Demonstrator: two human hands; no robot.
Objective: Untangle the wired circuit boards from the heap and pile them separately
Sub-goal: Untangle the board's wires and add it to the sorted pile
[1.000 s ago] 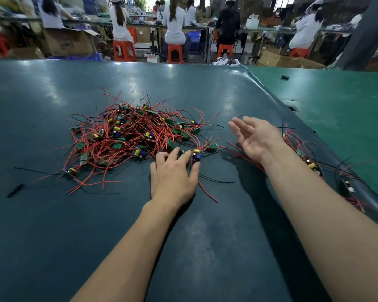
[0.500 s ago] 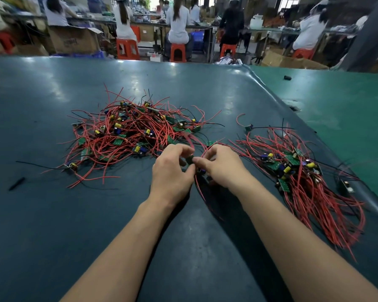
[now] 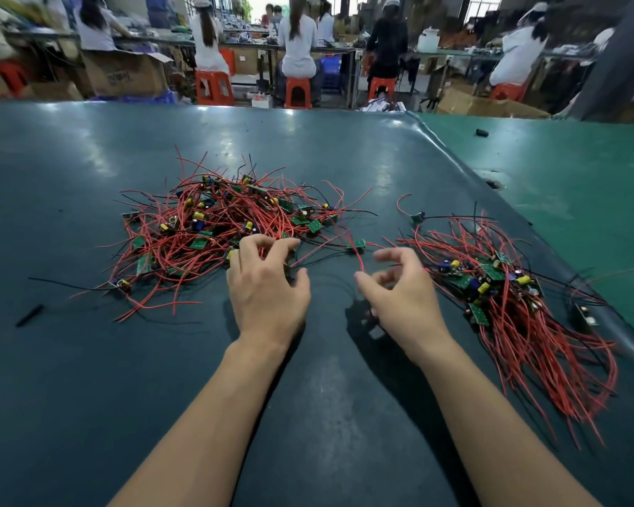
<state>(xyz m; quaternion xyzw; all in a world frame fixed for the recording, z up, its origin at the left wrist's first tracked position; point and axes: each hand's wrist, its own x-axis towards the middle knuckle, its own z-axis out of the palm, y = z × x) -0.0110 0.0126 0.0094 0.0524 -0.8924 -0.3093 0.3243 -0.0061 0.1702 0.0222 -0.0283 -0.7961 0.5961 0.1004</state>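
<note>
Two bare forearms come up from the bottom edge onto a dark teal table [image 3: 88, 397]. Left hand [image 3: 268, 287] sits centre frame, palm down, fingers curled with tips dug into the near edge of the heap [image 3: 220, 228]; it seems to grip red wires there, exact hold hidden under the fingers. Right hand [image 3: 399, 290] just right of centre, fingers loosely curled; thumb and forefinger pinch the end of a red wire [image 3: 359, 261] that runs up to a small green board [image 3: 357, 245] lying on the table between the two piles. Heap: tangle of red and black wires with green boards, yellow and blue parts, centre-left of frame, just beyond the left hand. Sorted pile [image 3: 509, 305] at right of frame, boards clustered at the upper end, red wires trailing toward lower right, close beside the right hand. One stray board [image 3: 417, 217] with a curled red wire lies above the sorted pile. Short black piece [image 3: 29, 315] at the left edge, well apart from the heap. Lighter green table [image 3: 582, 195] at upper right. Top of frame: people seated on orange stools [image 3: 298, 92] at workbenches, cardboard boxes [image 3: 125, 76] upper left.
</note>
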